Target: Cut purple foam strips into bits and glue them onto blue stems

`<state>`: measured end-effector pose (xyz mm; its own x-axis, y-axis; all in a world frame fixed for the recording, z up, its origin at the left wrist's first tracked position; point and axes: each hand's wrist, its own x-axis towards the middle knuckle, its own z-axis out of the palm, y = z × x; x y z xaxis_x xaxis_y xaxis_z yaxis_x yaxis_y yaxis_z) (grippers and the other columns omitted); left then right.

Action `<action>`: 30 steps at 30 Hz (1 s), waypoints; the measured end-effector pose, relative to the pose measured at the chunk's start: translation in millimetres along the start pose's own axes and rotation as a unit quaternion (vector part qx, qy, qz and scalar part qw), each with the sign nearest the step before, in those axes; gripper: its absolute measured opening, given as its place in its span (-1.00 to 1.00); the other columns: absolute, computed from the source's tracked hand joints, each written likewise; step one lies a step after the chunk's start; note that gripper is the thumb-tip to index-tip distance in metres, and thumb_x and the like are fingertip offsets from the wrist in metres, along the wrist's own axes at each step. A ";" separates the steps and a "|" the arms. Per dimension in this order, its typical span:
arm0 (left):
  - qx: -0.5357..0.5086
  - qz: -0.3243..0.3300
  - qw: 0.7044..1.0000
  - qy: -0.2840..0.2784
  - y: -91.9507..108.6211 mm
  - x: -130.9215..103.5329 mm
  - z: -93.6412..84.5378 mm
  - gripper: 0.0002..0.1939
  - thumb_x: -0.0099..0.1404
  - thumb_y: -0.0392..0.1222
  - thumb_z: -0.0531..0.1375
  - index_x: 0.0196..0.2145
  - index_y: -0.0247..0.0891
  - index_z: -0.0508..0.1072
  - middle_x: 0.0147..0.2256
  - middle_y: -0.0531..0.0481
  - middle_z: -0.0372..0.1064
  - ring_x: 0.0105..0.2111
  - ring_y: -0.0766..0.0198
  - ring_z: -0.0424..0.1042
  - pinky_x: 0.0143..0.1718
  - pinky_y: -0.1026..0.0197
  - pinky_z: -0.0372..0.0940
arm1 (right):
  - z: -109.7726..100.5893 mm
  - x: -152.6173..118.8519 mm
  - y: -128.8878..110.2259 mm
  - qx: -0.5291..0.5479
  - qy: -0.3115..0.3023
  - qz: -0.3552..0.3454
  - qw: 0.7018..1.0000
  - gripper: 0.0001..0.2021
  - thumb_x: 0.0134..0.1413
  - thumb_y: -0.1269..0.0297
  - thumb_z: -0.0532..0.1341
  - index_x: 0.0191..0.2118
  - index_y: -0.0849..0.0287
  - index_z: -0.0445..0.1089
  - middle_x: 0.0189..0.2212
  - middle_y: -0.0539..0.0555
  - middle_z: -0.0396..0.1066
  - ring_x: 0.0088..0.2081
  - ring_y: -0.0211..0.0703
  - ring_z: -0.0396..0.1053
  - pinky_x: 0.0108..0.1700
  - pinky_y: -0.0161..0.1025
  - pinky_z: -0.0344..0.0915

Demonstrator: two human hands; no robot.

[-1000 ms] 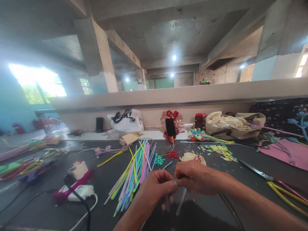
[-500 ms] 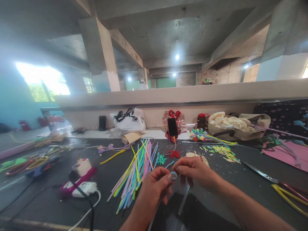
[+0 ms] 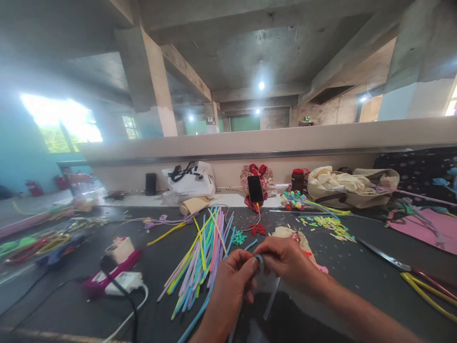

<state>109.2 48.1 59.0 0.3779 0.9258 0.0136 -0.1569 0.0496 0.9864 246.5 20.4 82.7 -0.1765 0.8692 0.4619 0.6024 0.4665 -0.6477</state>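
A small light-blue curled piece, seemingly a chenille stem [image 3: 260,260], is pinched at the fingertips of my left hand [image 3: 236,278]. My right hand [image 3: 285,257] is closed against the other side of the same curl, thumb and forefinger pressed together. Below the hands a clear narrow strip [image 3: 272,299] slants over the dark table. A longer blue stem [image 3: 196,318] runs beside my left forearm. Left of my hands lies a pile of pastel chenille stems [image 3: 194,267]. The lower fingers of both hands are partly hidden.
Large scissors [image 3: 392,259] lie at the right, near yellow cut bits [image 3: 330,224]. Behind my right hand is a cream cloth piece [image 3: 303,240]. A phone [image 3: 255,189] stands at the back on a cable. A purple power strip [image 3: 117,272] with plugs sits at the left.
My right hand has come down and in to the blue curl, and its fingers have closed there. More of the cloth behind it shows, and the blue stem by my left forearm is visible.
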 end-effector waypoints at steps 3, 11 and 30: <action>-0.011 -0.005 1.000 -0.007 -1.9 -2.3 -1.1 -0.76 -0.04 -0.07 0.20 -0.51 -0.29 0.29 -0.63 0.15 0.25 -0.76 0.52 0.14 -0.81 0.47 0.01 | -1.5 0.6 -2.1 -0.074 -0.007 -0.020 0.997 -0.82 -0.10 0.56 0.04 -0.42 0.20 0.33 -0.56 -0.05 0.32 -0.51 -0.35 0.25 -0.47 -0.43 0.13; -0.056 -0.073 0.993 -0.067 -19.1 1.9 -8.4 -0.67 -0.13 0.04 0.23 -0.59 -0.27 0.27 -0.83 0.29 -0.06 -0.83 0.58 -0.14 -0.78 0.43 -0.28 | -10.6 2.8 15.4 -0.212 -0.035 -0.122 0.969 -0.79 -0.14 0.58 -0.03 -0.36 0.21 0.23 -0.49 0.00 0.26 -0.47 -0.30 0.18 -0.44 -0.37 0.07; 0.051 -0.102 0.983 -0.144 -10.4 -38.7 -11.1 -0.66 -0.12 0.05 0.21 -0.64 -0.29 0.26 -0.74 0.21 0.01 -0.69 0.50 -0.09 -0.63 0.35 -0.23 | -21.9 -30.9 -12.8 -0.380 -0.196 -0.230 0.874 -0.90 -0.01 0.40 0.11 -0.50 0.16 0.26 -0.49 -0.03 0.29 -0.42 -0.23 0.14 -0.38 -0.26 0.01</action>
<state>86.1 15.9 46.4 0.6368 0.7553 -0.1549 0.0351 0.1723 0.9844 261.3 -16.0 89.9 -0.6997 0.6774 0.2270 0.7143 0.6672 0.2111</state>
